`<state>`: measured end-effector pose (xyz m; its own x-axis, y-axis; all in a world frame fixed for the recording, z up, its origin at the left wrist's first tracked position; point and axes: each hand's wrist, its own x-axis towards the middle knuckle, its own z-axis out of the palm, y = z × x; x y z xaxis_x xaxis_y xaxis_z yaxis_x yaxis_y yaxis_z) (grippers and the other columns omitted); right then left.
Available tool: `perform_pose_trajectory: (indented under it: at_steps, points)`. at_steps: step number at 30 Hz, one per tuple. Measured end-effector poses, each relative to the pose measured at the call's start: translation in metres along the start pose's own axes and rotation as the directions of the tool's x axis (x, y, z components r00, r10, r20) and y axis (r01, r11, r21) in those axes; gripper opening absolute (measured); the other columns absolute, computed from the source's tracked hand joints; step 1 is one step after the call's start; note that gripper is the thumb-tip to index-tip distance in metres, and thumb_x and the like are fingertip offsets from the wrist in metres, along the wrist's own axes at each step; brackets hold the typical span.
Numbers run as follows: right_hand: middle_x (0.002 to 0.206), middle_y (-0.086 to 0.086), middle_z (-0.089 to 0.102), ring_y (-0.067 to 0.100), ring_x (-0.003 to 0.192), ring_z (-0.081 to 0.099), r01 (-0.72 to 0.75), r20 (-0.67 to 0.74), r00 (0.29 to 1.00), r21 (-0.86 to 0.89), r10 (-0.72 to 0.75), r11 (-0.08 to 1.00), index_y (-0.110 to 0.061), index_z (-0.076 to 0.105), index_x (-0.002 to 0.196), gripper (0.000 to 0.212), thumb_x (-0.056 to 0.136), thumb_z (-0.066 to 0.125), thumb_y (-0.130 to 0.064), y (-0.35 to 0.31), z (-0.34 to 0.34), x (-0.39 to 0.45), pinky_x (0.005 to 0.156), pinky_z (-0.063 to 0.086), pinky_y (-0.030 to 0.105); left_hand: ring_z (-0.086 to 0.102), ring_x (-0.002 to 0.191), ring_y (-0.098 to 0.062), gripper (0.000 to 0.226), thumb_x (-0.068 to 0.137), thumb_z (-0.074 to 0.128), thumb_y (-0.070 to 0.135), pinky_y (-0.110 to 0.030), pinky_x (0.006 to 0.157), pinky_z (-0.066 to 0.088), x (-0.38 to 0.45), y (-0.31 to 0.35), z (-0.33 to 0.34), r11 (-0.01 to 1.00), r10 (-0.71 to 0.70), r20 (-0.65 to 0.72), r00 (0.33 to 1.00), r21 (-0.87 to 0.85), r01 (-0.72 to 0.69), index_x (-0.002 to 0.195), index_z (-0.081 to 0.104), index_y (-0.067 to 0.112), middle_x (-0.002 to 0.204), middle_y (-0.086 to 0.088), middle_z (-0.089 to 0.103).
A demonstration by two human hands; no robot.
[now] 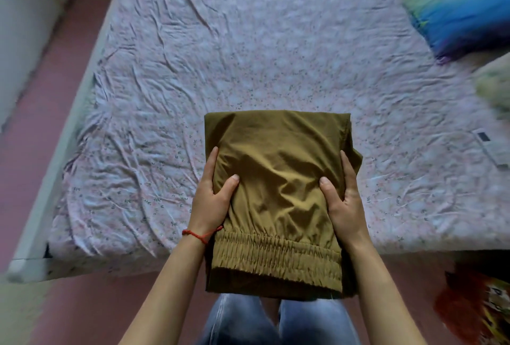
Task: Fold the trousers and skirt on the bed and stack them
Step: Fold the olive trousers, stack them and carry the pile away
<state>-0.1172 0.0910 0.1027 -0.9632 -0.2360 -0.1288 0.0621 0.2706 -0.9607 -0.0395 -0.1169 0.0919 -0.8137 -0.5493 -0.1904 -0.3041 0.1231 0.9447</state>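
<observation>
Left hand [211, 201] and right hand [343, 201]: each grips one side of the folded olive garment [276, 193], thumbs on top, held over the bed's [248, 55] near edge. Garment: elastic waistband nearest the person; folding appears complete. Outstanding, by judgement: setting down, stacking; second garment not visible.

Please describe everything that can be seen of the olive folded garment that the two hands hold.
The olive garment is folded into a thick rectangle of smooth, slightly shiny cloth. Its gathered elastic waistband faces the person; a stitched edge shows at the far right corner. The left hand and right hand grip its two sides, thumbs on top. Its near part hangs past the edge of the bed; whether the far part rests on the sheet cannot be told.
</observation>
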Motion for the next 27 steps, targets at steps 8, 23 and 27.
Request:
perform_pose_trajectory:
  at_steps: [8, 23, 27]
  points:
    - [0.128, -0.012, 0.044, 0.003, 0.110, 0.050, 0.095, 0.147, 0.985, 0.011, -0.096, 0.995, -0.052, 0.030, 0.129, 0.049, 0.093, 0.051, -0.027, -0.074, 0.005, 0.014, 0.095, 0.042, 0.025, 0.042, 0.126, -0.012, 0.067, 0.083, 0.060, 0.032, -0.032, 0.104, 0.036, -0.017, 0.056, -0.039, 0.998, -0.011, -0.147, 0.989, -0.057, 0.003, 0.141, 0.025, 0.037, 0.141, 0.003, 0.041]
    - [0.124, -0.015, 0.041, 0.008, 0.114, 0.046, 0.238, 0.605, 0.764, 0.059, -0.225, 0.969, -0.053, 0.030, 0.127, 0.047, 0.090, 0.052, -0.033, -0.139, 0.029, 0.019, 0.098, 0.040, 0.030, 0.041, 0.115, -0.009, 0.061, 0.089, 0.056, 0.023, -0.022, 0.094, 0.032, -0.115, 0.097, -0.058, 0.990, -0.136, -0.635, 0.760, -0.123, 0.074, 0.141, 0.027, 0.033, 0.131, 0.006, 0.042]
    - [0.123, -0.015, 0.041, 0.007, 0.112, 0.046, 0.254, 0.720, 0.650, 0.097, -0.244, 0.962, -0.050, 0.029, 0.129, 0.048, 0.091, 0.052, -0.031, -0.150, 0.065, -0.006, 0.099, 0.040, 0.029, 0.041, 0.125, -0.023, 0.060, 0.089, 0.055, 0.027, -0.030, 0.096, 0.034, -0.153, 0.088, -0.083, 0.981, -0.195, -0.734, 0.651, -0.158, 0.115, 0.141, 0.026, 0.034, 0.142, -0.002, 0.037]
